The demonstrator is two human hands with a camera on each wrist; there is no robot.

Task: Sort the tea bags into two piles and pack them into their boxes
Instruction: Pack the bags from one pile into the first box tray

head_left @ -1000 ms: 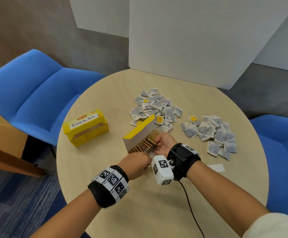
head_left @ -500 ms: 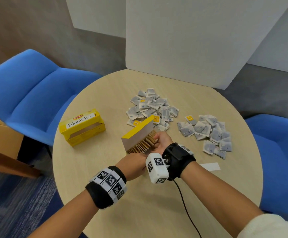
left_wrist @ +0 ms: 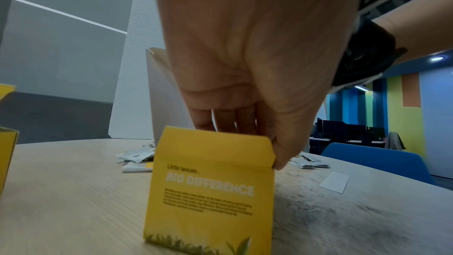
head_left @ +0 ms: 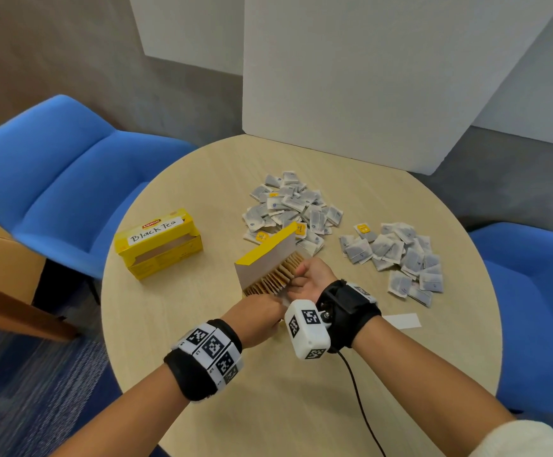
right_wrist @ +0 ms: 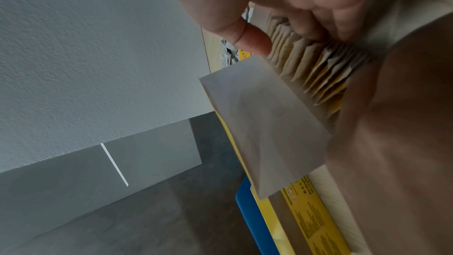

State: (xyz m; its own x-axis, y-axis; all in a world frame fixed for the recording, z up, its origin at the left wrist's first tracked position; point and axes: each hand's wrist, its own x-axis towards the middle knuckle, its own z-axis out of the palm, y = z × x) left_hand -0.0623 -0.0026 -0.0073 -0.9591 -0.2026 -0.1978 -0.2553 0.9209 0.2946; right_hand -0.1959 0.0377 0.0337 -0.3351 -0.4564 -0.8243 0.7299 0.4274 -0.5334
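Observation:
An open yellow tea box (head_left: 270, 275) stands mid-table with its lid flap (head_left: 265, 255) raised and a row of tan tea bags (head_left: 281, 275) inside. My left hand (head_left: 255, 311) grips the box's near end flap (left_wrist: 210, 162), thumb (left_wrist: 282, 152) outside and fingers inside. My right hand (head_left: 311, 275) reaches into the box's far end; its thumb (right_wrist: 250, 42) and curled fingers (right_wrist: 313, 30) hold a few tan tea bags (right_wrist: 306, 69) at their tops. Two piles of grey-white tea bags lie beyond, one behind the box (head_left: 291, 209) and one to the right (head_left: 397, 255).
A second yellow box labelled "Black Tea" (head_left: 158, 239) stands open at the left of the round wooden table (head_left: 202, 324). A white paper slip (head_left: 400, 321) lies right of my right wrist. Blue chairs (head_left: 71, 179) flank the table; a white panel (head_left: 367, 77) stands behind.
Both hands and the open box stay in nearly the same place; only the head view has shifted a little.

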